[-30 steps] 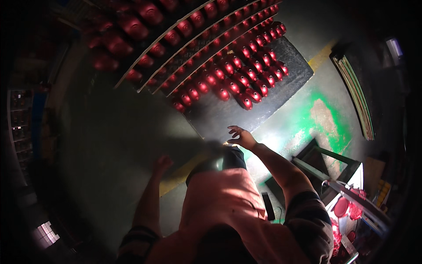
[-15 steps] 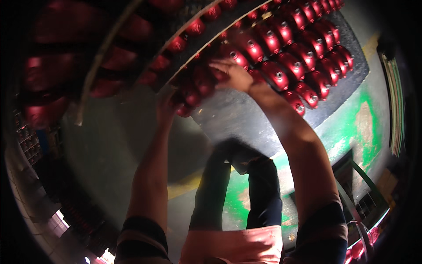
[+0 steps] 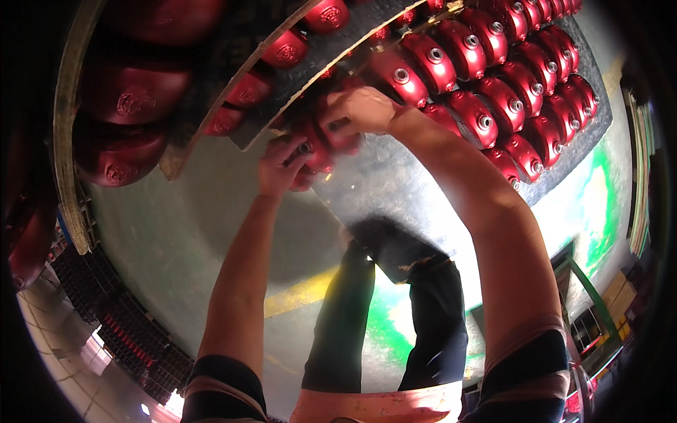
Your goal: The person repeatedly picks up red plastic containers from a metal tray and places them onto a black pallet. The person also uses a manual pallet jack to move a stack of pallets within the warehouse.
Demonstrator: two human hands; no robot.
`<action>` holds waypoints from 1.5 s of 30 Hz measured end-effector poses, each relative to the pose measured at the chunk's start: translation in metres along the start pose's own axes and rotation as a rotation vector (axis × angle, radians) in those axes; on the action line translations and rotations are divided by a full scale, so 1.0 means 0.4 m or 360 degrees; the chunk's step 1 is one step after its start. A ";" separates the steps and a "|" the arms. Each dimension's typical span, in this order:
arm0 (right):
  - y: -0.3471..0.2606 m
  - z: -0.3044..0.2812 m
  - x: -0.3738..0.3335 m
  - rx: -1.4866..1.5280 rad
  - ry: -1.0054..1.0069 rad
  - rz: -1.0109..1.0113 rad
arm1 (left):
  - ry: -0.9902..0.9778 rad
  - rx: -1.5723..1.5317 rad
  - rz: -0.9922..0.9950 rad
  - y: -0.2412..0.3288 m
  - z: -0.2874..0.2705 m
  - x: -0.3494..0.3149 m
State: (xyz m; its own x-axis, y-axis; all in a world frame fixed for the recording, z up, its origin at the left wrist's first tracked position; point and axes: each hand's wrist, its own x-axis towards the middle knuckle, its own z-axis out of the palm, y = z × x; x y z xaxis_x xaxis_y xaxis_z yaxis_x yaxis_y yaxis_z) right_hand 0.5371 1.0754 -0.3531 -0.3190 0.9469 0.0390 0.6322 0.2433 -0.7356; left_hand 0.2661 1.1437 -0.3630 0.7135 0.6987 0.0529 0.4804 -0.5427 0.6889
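Observation:
Glossy red rounded vessels with short silver-ringed openings (image 3: 485, 121) stand packed in rows on a dark board. At the near left end of the rows, my left hand (image 3: 282, 166) curls around a red vessel (image 3: 312, 144), its fingers close to the silver opening. Just to the right, my right hand (image 3: 363, 111) reaches over another red vessel (image 3: 343, 139) with its fingers bent onto it. The two vessels sit side by side, nearly touching. My fingers hide parts of both, and whether they rest on the board is hard to tell.
Upper boards with brown edges (image 3: 233, 88) jut over the left side, carrying more red vessels (image 3: 123, 102). The dark lower board (image 3: 381, 169) lies on a grey floor with green and yellow paint (image 3: 300, 292). A green metal frame (image 3: 589, 289) stands at right.
The view has shifted, so the stacked boards at left look nearer. My right hand has moved slightly left and down onto a vessel; my left hand's fingers now show around its vessel.

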 end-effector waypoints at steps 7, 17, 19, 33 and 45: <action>-0.041 0.086 -0.070 0.0011 0.0418 0.0039 | 0.0091 0.0088 0.0066 0.030 -0.002 -0.058; -0.404 0.021 -0.445 -0.0295 0.0535 -0.0117 | -0.0059 0.0171 -0.0643 0.438 -0.289 -0.492; -0.545 -0.053 -0.549 -0.0061 0.0289 0.0013 | -0.0004 0.0058 -0.0512 0.566 -0.364 -0.564; -1.431 -0.318 -1.226 -0.0173 0.1105 -0.0030 | -0.0246 -0.0075 0.0175 1.284 -0.577 -0.893; -2.191 0.096 -1.785 0.0088 0.1780 0.1233 | -0.1110 -0.0760 0.0582 1.632 -0.505 -1.197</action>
State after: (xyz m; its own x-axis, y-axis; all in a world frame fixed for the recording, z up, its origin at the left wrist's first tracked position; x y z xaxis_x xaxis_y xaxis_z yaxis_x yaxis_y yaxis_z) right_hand 0.1838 0.1779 0.2378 0.8563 0.5046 0.1104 0.3489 -0.4074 -0.8440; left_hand 0.1351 0.5490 0.2075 0.9999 -0.0020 -0.0149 0.0135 -0.3163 0.9486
